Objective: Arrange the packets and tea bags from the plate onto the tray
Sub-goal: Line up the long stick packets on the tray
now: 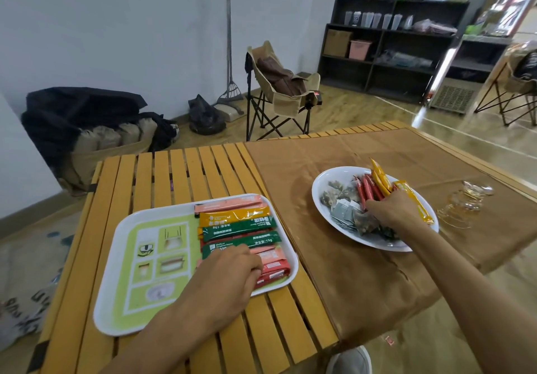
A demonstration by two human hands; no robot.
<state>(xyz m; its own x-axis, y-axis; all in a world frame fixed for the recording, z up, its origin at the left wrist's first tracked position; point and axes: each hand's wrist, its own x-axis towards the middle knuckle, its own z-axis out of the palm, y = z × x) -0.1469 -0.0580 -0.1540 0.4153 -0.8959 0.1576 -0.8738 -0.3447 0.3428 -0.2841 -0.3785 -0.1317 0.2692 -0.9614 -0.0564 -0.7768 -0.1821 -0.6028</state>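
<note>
The white plate (322,181) sat on a brown cloth (363,257) covering part of a slatted wooden table (174,176), and everything else is placed from it. The right hand (389,208) reached over the plate's near rim, its fingers curled down into the pile; they touched the red packets (366,189) and the tea bags (343,199), though whether they actually pinched anything could not be told. Yellow packets (380,177) stood tilted against the plate's far rim, just behind that hand. To the left of the plate, on the bare slats, lay the white and green tray (139,260), well apart from the plate. A row of packets (238,222) in pink, orange, green and red filled the tray's side nearest the plate. The left hand (229,274) rested on the nearest of these, fingers bent and pressing down on a pink packet (271,257). Beyond the plate, to its right, clear glass dishes (465,202) stood on the cloth.
</note>
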